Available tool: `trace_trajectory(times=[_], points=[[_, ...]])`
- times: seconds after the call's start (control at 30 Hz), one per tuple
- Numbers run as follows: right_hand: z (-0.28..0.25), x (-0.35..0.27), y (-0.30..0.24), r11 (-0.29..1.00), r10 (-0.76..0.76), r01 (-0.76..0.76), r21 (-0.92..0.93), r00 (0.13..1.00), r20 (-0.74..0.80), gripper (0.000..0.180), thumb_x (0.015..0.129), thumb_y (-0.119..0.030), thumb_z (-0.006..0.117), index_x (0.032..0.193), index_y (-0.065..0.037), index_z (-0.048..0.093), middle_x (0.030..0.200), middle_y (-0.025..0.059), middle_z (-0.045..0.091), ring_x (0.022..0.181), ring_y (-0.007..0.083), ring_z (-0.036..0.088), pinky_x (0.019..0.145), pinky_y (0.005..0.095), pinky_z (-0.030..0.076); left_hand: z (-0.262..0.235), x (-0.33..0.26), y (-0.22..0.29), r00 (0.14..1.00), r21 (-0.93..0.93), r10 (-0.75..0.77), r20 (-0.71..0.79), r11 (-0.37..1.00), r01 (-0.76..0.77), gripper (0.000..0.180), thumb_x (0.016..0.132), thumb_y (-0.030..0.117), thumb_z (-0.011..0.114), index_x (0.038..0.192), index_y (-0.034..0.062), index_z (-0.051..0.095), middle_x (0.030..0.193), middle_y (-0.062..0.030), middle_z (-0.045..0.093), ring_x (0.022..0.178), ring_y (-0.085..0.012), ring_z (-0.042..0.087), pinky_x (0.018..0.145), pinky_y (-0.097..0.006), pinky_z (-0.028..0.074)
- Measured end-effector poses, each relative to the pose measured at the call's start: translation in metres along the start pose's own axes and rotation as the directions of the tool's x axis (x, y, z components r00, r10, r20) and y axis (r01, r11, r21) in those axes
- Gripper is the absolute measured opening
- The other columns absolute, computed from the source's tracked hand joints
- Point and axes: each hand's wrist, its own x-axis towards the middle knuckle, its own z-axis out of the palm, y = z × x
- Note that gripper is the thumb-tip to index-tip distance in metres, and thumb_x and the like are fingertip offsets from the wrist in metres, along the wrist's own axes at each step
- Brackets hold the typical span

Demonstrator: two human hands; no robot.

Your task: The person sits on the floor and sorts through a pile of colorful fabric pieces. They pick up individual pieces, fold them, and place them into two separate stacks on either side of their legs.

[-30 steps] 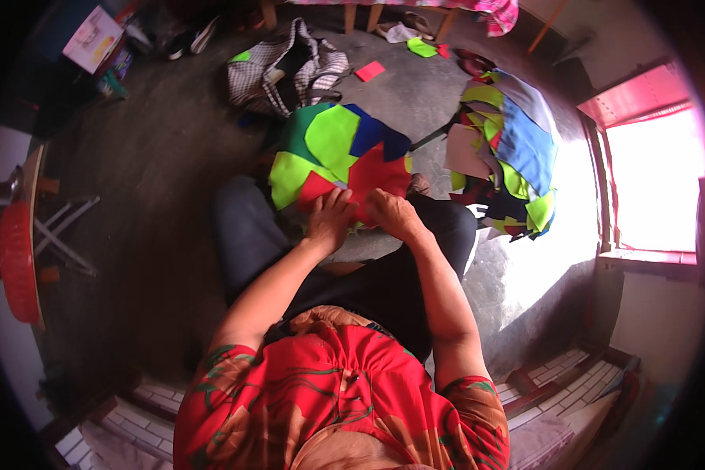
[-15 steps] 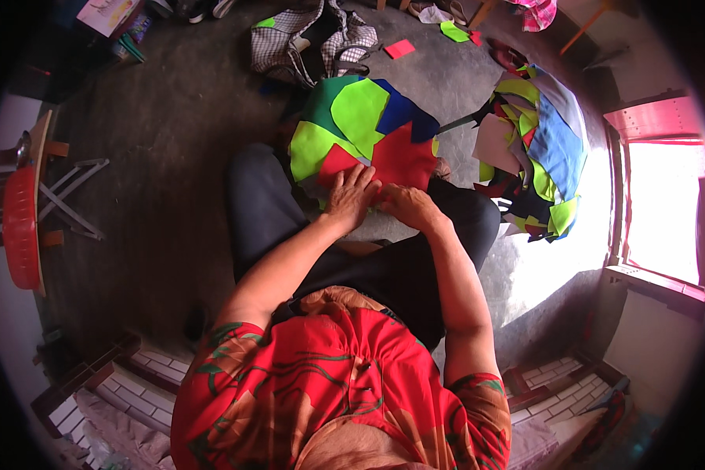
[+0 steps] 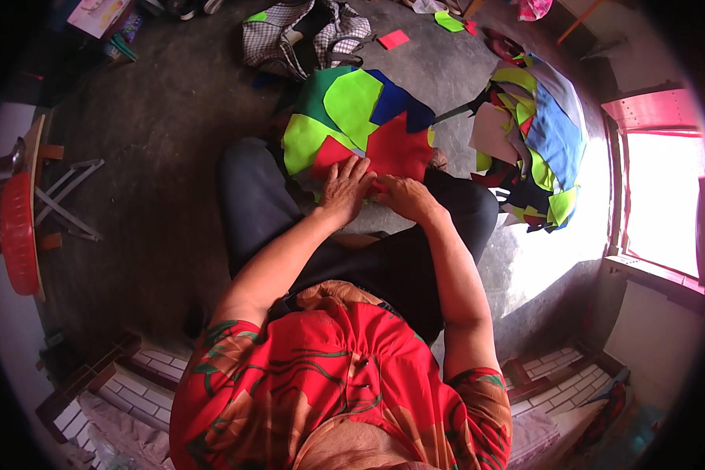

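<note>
Across my lap lies a patchwork of overlapping cloth scraps, with a lime green piece [image 3: 352, 102], a dark green piece [image 3: 315, 103], a blue piece [image 3: 399, 102] and a red piece [image 3: 399, 149]. My left hand [image 3: 346, 190] rests flat on the patchwork's near edge, fingers stretched over the red cloth. Just beside it, my right hand [image 3: 406, 197] has its fingers bent and pressed on the near edge of the red piece, thumb side toward the left hand. Its fingertips are partly hidden, and any small item between them cannot be made out.
On the right stands a big heap of coloured cloth scraps [image 3: 552, 141]. A checked bag [image 3: 270, 39] lies on the floor beyond the patchwork, near a small red scrap [image 3: 393, 39]. At the far left, a red basin [image 3: 17, 235] is by a folding-legged table. A bright window [image 3: 662, 204] is at right.
My right hand's fingers have loosened from a tighter curl and lie flatter on the red cloth. The left hand stays on the patchwork. The whole view has shifted slightly.
</note>
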Motion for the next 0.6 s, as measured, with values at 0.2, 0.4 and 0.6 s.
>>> trace_trajectory(times=[0.2,0.4,0.6], points=[[0.006,0.002,0.004,1.000,-0.003,0.003,-0.009,1.000,-0.014,0.045,0.086,-0.037,0.056,0.120,-0.007,0.054,0.113,0.0178,0.061,0.101,0.0330,0.060,0.086,0.0425,0.047,-0.002,0.002,0.000,1.000,-0.012,0.009,0.002,1.000,-0.009,0.050,0.076,0.005,0.053,0.125,0.0105,0.047,0.143,-0.0112,0.034,0.136,-0.0308,0.026,0.106,-0.052,0.023],[0.010,0.007,0.008,0.992,0.118,-0.119,-0.032,0.993,-0.023,0.040,0.082,-0.033,0.061,0.111,-0.006,0.057,0.098,0.0182,0.065,0.092,0.0339,0.063,0.078,0.0444,0.050,0.002,0.001,-0.003,1.000,0.000,0.026,0.000,1.000,-0.026,0.045,0.080,0.009,0.051,0.125,0.0099,0.047,0.144,-0.0111,0.033,0.136,-0.0307,0.025,0.106,-0.054,0.022],[0.022,0.012,0.009,0.989,0.138,-0.138,-0.061,0.990,-0.002,0.035,0.081,-0.033,0.060,0.102,-0.005,0.061,0.089,0.0193,0.066,0.085,0.0348,0.065,0.073,0.0465,0.052,0.000,0.003,-0.001,0.999,0.020,0.040,0.034,0.999,-0.040,0.045,0.081,0.009,0.051,0.127,0.0103,0.046,0.145,-0.0109,0.032,0.136,-0.0315,0.025,0.105,-0.055,0.023]])
